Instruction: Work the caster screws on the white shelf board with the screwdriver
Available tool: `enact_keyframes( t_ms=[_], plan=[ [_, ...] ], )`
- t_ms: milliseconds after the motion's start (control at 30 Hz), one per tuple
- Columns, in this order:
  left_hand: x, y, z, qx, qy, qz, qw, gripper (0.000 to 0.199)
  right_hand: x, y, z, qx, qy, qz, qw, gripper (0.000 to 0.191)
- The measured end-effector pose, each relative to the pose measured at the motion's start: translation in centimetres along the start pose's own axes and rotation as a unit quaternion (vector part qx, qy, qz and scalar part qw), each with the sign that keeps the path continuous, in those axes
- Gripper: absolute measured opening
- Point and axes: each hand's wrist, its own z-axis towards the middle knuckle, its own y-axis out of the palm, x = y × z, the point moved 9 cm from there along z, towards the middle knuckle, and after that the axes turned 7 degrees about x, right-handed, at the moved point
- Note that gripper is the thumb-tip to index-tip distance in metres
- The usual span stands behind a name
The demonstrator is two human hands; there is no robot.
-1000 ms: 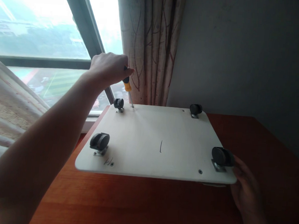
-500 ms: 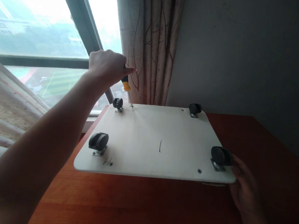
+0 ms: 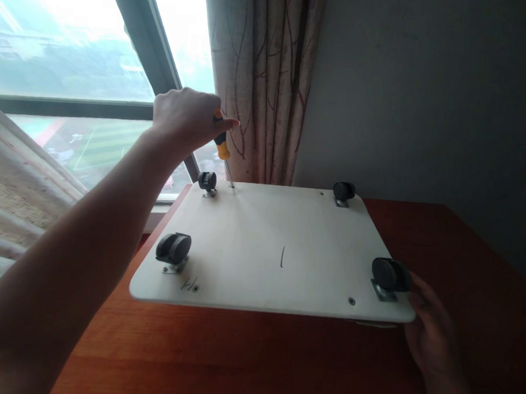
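A yellow-and-black screwdriver (image 3: 222,148) is gripped in my left hand (image 3: 187,115), its shaft slanting down to a screw hole near the far left edge of a white board (image 3: 260,239). The tip touches the board there. Black twin-wheel casters stand up from the board's corners: far left (image 3: 207,182), near left (image 3: 173,249), far right (image 3: 344,192) and near right (image 3: 391,275). My right hand (image 3: 432,326) is closed against the near-right caster at the board's edge, its fingertips partly hidden behind the wheel.
The board lies on a reddish-brown wooden table (image 3: 243,357). Screws (image 3: 352,301) sit near its front edge. Behind it hang a patterned curtain (image 3: 270,89) and a grey wall (image 3: 423,100). A framed window (image 3: 71,108) is at the left.
My left hand has shifted very slightly left and turned a little with the screwdriver, so orange on the upper handle now shows. The board and my right hand stay nearly still.
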Motion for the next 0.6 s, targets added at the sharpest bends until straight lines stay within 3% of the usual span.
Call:
enact_keyframes(
  t_ms=[133, 267, 400, 500, 600],
  plan=[
    [0.2, 0.5, 0.5, -0.018, 0.033, -0.066, 0.997, 0.052, 0.3, -0.2, 0.1, 0.007, 0.011, 0.002, 1.000, 0.035],
    [0.7, 1.0, 0.5, -0.050, 0.060, -0.171, 0.982, 0.056, 0.1, -0.1, 0.1, 0.004, 0.002, -0.002, 1.000, 0.034],
    [0.6, 0.5, 0.0, -0.015, 0.034, -0.077, 0.996, 0.047, 0.0, 0.0, 0.1, 0.002, 0.010, 0.001, 1.000, 0.035],
    [0.2, 0.2, -0.2, 0.008, -0.003, -0.022, 1.000, 0.061, 0.1, -0.1, 0.0, 0.002, 0.013, 0.001, 1.000, 0.035],
    [-0.2, 0.4, -0.1, 0.001, -0.012, -0.038, 0.999, 0.065, 0.1, -0.1, 0.0, 0.003, 0.011, 0.000, 1.000, 0.036]
  ],
)
